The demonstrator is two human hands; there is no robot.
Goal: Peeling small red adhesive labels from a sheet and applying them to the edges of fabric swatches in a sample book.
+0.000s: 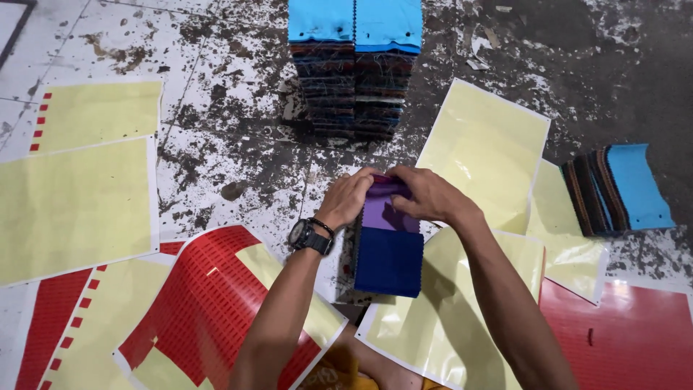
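Observation:
My left hand (348, 198) and my right hand (427, 193) meet over a small stack of fabric swatches (388, 249) on the floor. Both pinch the far edge of a purple swatch (382, 214) on top, while a dark blue swatch (388, 261) lies overlapped nearer to me. A black watch (309, 236) sits on my left wrist. The swatches under the top ones are mostly hidden.
A tall stack of swatches topped in bright blue (354, 65) stands beyond my hands. A smaller fanned pile (617, 189) lies at right. Pale yellow backing sheets (485, 153) and red sticker sheets (209, 296) are scattered over the stained tile floor (231, 94).

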